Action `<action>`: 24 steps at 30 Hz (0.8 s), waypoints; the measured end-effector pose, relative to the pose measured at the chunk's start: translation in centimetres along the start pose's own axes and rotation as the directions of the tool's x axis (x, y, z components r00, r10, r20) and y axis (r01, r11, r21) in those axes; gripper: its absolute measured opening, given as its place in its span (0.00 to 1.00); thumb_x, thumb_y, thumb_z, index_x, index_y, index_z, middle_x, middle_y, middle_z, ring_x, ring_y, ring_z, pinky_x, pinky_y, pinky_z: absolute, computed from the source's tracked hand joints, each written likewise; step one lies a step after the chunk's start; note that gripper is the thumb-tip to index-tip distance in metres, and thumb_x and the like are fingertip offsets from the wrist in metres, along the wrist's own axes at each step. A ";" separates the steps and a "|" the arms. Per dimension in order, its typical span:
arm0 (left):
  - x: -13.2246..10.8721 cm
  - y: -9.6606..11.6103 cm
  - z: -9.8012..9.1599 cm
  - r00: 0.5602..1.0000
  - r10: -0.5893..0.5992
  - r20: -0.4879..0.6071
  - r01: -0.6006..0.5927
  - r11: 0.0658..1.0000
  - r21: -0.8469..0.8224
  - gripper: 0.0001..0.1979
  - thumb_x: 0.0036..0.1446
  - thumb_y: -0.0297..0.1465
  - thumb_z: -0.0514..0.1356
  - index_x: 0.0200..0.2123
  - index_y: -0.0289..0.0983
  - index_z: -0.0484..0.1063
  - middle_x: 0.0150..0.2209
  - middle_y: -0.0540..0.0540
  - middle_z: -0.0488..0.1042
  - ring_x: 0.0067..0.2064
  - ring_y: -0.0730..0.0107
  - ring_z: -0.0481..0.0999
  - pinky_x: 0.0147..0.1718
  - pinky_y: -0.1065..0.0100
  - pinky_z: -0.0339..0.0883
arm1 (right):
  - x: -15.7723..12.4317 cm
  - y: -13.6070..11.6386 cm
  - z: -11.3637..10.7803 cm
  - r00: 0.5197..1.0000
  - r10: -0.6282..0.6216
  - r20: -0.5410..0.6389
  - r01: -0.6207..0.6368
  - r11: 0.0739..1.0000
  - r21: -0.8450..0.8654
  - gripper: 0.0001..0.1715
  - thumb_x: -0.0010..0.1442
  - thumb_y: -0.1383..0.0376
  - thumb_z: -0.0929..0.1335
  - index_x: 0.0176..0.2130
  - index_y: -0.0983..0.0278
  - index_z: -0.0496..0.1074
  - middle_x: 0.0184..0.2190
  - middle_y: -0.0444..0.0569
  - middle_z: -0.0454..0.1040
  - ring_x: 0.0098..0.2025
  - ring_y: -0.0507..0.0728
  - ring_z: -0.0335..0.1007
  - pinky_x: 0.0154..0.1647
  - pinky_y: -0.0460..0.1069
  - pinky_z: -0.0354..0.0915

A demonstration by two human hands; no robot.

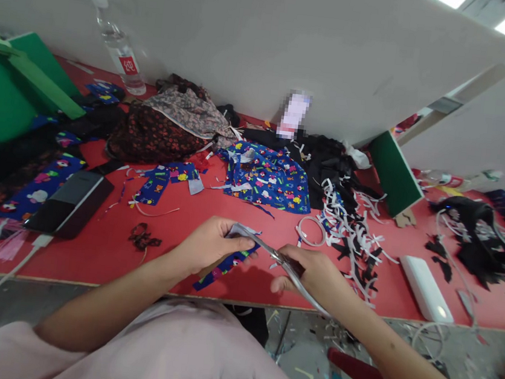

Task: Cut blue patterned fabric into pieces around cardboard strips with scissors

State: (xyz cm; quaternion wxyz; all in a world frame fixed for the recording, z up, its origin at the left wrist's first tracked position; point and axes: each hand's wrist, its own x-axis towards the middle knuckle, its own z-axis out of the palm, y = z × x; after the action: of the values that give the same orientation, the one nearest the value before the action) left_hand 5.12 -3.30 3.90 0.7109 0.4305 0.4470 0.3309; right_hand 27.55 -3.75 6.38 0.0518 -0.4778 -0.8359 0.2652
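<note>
My left hand (213,247), near the table's front edge, pinches a small blue patterned cloth piece (221,271) with a grey-white strip along its top. Part of the cloth hangs below my fingers. My right hand (309,272) is closed around metal scissors (279,257). Their blades point left and reach the strip beside my left fingertips. Beyond my hands lies a larger blue patterned cloth (271,182), and a smaller blue piece (155,186) rests farther left.
A black box-like device (68,205) with a cable is at left, a water bottle (124,56) behind. White and black scraps (355,250) heap right of centre, near a white power bank (426,288). Green boards (395,175) stand on the red table (134,267).
</note>
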 end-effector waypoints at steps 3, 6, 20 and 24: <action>-0.1 0.0 -0.3 0.998 0.018 0.059 -0.019 1.000 0.019 0.13 0.50 0.38 0.62 0.32 0.33 0.74 0.27 0.45 0.78 0.27 0.73 0.74 0.27 0.73 0.64 | -0.1 0.3 0.1 1.000 0.019 0.007 -0.019 1.000 0.020 0.32 0.48 0.40 0.65 0.34 0.65 0.71 0.19 0.43 0.66 0.20 0.50 0.58 0.21 0.43 0.52; -0.3 0.1 -0.4 0.998 -0.016 0.065 0.017 1.000 -0.011 0.15 0.54 0.40 0.58 0.34 0.33 0.74 0.29 0.44 0.78 0.27 0.73 0.74 0.26 0.73 0.64 | -0.3 0.6 0.2 0.999 0.025 0.020 -0.026 0.999 0.045 0.32 0.49 0.40 0.65 0.34 0.66 0.71 0.19 0.43 0.65 0.21 0.50 0.57 0.21 0.43 0.52; -0.3 -0.4 -0.3 1.000 0.027 0.011 -0.027 0.999 0.030 0.14 0.53 0.39 0.58 0.34 0.33 0.75 0.28 0.45 0.77 0.30 0.68 0.76 0.31 0.69 0.66 | 0.1 0.4 0.2 0.999 -0.006 0.038 0.004 0.998 0.069 0.32 0.50 0.40 0.63 0.34 0.66 0.70 0.19 0.42 0.63 0.21 0.49 0.53 0.21 0.43 0.50; -0.4 -0.4 -0.4 1.000 0.013 0.014 -0.013 0.999 0.029 0.15 0.54 0.40 0.57 0.33 0.33 0.75 0.27 0.45 0.77 0.29 0.69 0.76 0.30 0.70 0.66 | 0.1 0.6 0.4 1.000 -0.014 0.028 0.012 0.998 0.065 0.32 0.49 0.40 0.64 0.34 0.66 0.70 0.19 0.41 0.62 0.21 0.49 0.53 0.21 0.43 0.49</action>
State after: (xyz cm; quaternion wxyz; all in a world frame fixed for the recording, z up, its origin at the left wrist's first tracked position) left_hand 4.67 -3.68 3.59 0.7055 0.4460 0.4440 0.3260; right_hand 27.81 -3.62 5.75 0.0573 -0.4665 -0.8306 0.2987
